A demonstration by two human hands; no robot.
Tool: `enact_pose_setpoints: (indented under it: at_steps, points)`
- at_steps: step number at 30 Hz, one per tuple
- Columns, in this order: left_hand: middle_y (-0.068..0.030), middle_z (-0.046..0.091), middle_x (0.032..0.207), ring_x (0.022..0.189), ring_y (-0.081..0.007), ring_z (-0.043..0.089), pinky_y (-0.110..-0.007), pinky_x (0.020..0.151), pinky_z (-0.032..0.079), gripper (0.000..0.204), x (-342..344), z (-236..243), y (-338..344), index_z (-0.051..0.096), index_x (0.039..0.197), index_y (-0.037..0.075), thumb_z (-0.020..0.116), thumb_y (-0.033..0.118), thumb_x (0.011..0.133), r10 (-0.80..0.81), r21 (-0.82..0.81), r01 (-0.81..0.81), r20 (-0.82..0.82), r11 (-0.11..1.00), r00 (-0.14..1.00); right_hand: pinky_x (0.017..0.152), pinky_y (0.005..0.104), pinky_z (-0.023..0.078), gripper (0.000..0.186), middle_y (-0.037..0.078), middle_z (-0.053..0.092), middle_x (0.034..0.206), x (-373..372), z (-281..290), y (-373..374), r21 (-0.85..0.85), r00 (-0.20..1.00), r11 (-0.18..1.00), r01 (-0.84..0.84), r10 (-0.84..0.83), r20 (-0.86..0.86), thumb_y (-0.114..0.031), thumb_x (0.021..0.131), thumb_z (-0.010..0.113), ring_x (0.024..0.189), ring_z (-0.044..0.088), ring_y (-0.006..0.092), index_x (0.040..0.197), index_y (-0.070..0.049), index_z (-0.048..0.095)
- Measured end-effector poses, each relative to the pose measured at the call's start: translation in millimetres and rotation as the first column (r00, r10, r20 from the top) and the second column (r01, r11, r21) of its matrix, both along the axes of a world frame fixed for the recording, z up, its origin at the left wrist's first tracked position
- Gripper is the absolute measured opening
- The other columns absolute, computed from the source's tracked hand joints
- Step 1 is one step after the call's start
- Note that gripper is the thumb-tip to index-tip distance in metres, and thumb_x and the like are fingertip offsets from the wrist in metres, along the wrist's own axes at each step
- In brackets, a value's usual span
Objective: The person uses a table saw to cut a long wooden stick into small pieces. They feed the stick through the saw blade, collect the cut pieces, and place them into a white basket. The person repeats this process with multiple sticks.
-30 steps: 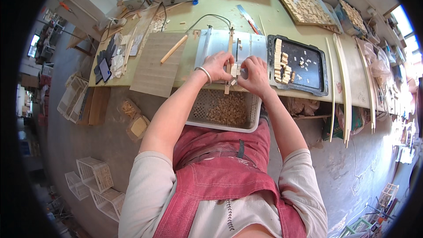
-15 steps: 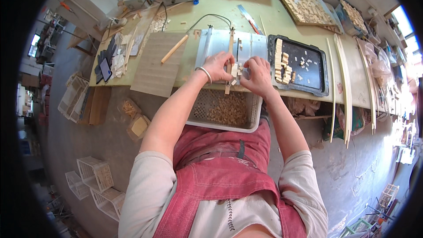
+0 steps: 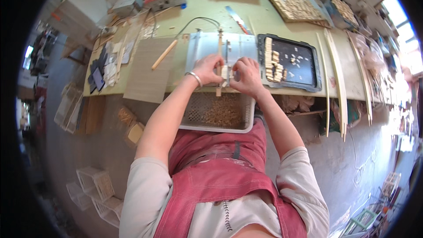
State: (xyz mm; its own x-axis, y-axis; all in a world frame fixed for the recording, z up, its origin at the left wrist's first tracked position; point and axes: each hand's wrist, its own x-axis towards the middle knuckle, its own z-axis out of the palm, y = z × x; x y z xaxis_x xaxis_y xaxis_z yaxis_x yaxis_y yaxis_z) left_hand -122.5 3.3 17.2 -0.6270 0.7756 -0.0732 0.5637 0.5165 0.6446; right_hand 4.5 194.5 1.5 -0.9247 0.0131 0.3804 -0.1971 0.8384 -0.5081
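A metal plate [image 3: 242,46] with a narrow slot lies at the bench's front edge, and a wooden strip [image 3: 219,91] runs across it from back to front. My left hand [image 3: 207,69] is curled over this strip, its thumb and fingertips closed at a pale small wooden block [image 3: 224,71] beside the strip. Just to the right, my right hand [image 3: 247,77] has thumb and fingers bent toward each other at the same spot. Its fingertips partly hide what they pinch, which looks like another small piece of wood.
A black tray [image 3: 313,86] with wooden blocks and white bits lies to the right. Below the bench edge sits a white plastic basket [image 3: 211,128] of small wood pieces. A brown board [image 3: 147,72] with a wooden stick [image 3: 164,54] is at left; long strips [image 3: 337,83] overhang at right.
The whole view has shifted slightly. My hands stay at the plate. Several loose small blocks showed between them before; now the pale pieces sit closer together beside the strip.
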Motion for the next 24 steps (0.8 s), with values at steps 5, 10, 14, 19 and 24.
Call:
enact_pose_setpoints:
  at_steps: [5,10,14,19,24]
  points:
    - [-0.0048,0.061,0.099,0.094,-0.0250,0.062,-0.038,0.086,0.052,0.052,4,-2,-5,0.062,0.104,0.016,0.086,0.036,0.063,0.036,0.020,-0.036,0.004,0.999,0.999,0.104,0.0449,0.041,0.029,0.011,0.062,0.108,39,2,42,-0.022,0.980,0.985,0.169,-0.170,-0.099,-0.018,0.072,0.078,0.114,0.057,0.0338,0.094,-0.008,0.063]
    - [-0.0024,0.052,0.093,0.085,-0.0183,0.053,-0.032,0.081,0.051,0.048,6,1,-3,0.061,0.103,0.012,0.087,0.026,0.066,0.018,0.049,-0.017,-0.012,0.999,1.000,0.096,0.0441,0.041,0.026,0.009,0.062,0.103,92,-32,152,0.041,0.885,0.885,0.463,-0.464,0.021,-0.022,0.075,0.076,0.104,0.059,0.0289,0.093,-0.008,0.063]
    - [-0.0027,0.054,0.093,0.086,-0.0192,0.055,-0.032,0.082,0.051,0.047,7,2,-5,0.061,0.102,0.011,0.086,0.026,0.065,0.022,0.049,-0.022,0.006,0.999,1.000,0.095,0.0455,0.042,0.030,0.010,0.062,0.103,106,-61,196,0.105,0.827,0.830,0.548,-0.556,0.077,-0.025,0.073,0.076,0.105,0.059,0.0330,0.094,-0.008,0.063]
    - [-0.0034,0.055,0.092,0.088,-0.0223,0.058,-0.035,0.082,0.051,0.046,8,5,-5,0.061,0.101,0.014,0.085,0.030,0.064,0.027,0.039,-0.028,0.021,0.999,0.999,0.096,0.0461,0.042,0.033,0.008,0.063,0.103,90,-85,215,0.196,0.806,0.831,0.521,-0.555,0.206,-0.029,0.070,0.076,0.105,0.058,0.0329,0.095,-0.011,0.065]
    - [-0.0038,0.055,0.091,0.087,-0.0231,0.058,-0.036,0.082,0.050,0.047,9,7,-5,0.062,0.101,0.015,0.085,0.031,0.064,0.040,0.038,-0.040,0.018,0.998,0.999,0.097,0.0468,0.041,0.035,0.008,0.064,0.108,91,-85,211,0.171,0.812,0.834,0.524,-0.550,0.195,-0.029,0.073,0.075,0.110,0.058,0.0319,0.102,-0.010,0.069]
